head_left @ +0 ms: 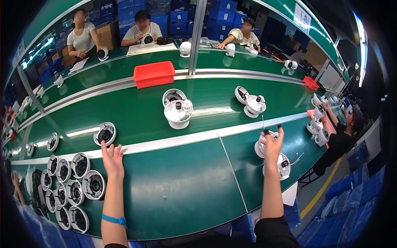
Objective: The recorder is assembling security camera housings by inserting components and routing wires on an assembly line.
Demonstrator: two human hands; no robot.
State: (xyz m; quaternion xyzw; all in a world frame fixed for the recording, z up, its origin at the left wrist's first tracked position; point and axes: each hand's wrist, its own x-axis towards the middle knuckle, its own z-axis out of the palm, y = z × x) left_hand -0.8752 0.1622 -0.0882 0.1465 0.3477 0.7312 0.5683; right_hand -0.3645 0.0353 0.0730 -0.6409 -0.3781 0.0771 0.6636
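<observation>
My left hand (113,162) is open, palm up, with its fingers spread. Its fingertips reach the lower edge of a white round camera housing (105,134) with a black inside, lying on the conveyor belt. My right hand (272,149) is raised over the right side of the bench, two dark-tipped fingers stretched apart; no held thing shows. Behind it stands a partly hidden white camera part (260,145), and a thin rod rises close to the fingertips. Beneath my right wrist is another white camera base (284,163) with two thin rods.
Several white housings (75,193) crowd the bench at left. Two opened cameras (178,115) (255,106) sit on the green belt (215,89). A red bin (154,75) stands at its far rail. People work across the line, and a co-worker (346,128) stands at right beside more cameras.
</observation>
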